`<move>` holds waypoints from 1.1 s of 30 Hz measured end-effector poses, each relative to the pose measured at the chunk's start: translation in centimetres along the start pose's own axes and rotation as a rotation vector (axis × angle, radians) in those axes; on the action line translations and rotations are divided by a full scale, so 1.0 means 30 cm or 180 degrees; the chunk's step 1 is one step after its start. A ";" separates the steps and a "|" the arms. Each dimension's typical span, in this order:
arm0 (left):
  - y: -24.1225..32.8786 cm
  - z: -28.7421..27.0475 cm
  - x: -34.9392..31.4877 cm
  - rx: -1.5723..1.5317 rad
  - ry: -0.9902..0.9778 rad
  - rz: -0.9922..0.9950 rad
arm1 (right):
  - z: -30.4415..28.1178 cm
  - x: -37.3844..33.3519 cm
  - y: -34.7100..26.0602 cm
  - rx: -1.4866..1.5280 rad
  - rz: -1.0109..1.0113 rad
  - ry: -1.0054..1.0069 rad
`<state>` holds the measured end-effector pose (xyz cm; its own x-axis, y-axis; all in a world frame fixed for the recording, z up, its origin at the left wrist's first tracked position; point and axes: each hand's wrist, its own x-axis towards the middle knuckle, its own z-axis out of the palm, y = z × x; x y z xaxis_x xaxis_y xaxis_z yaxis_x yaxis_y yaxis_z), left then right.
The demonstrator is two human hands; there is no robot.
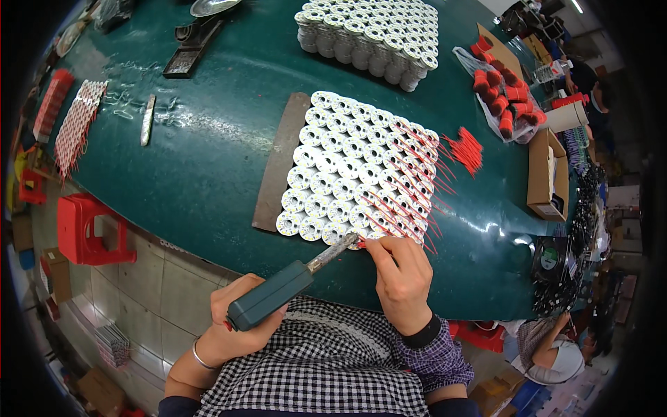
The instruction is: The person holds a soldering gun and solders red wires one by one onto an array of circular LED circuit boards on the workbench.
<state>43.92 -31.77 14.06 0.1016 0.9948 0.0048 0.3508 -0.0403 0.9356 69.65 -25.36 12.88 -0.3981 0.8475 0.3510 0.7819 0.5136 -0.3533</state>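
Observation:
My left hand [240,316] is wrapped round a dark green soldering gun [274,295], its metal barrel slanting up to the right. The barrel's tip meets the front row of a square block of round white LED boards [330,163], each with a hole in the middle. Beside the tip, my right hand [403,274] pinches a short red wire [363,243] at the same board. Red wires [417,167] stick out from the boards on the block's right side; boards to the left have none. A brown flat sheet [281,163] lies under the block's left edge.
A taller stack of round white boards [372,35] stands at the back. On the right lie loose red wires [467,151], a plastic bag of red wire bundles [507,97] and a cardboard box [547,174]. Leftward are a metal strip [148,119], a black stand [193,48] and wired board panels [80,125].

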 end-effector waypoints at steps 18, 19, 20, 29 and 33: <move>0.005 -0.022 -0.025 0.0153 0.0053 -0.0075 | 0.011 -0.001 -0.002 -0.0124 0.0005 0.0085; -0.001 -0.016 -0.016 0.0172 0.0085 0.0112 | 0.012 -0.002 -0.001 -0.0103 0.0010 0.0091; -0.004 -0.010 -0.011 0.0190 0.0116 0.0300 | 0.013 -0.004 0.001 -0.0102 0.0008 0.0092; -0.012 0.010 -0.003 0.0036 0.0063 0.0090 | 0.014 0.004 -0.002 0.0036 0.0059 0.0170; -0.013 0.007 -0.003 0.0129 0.0027 0.0151 | 0.013 0.003 -0.002 0.0022 0.0073 0.0183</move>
<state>43.98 -31.87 13.62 0.1110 0.9925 0.0519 0.3833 -0.0909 0.9191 69.38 -25.26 12.59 -0.3516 0.8501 0.3921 0.7872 0.4952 -0.3677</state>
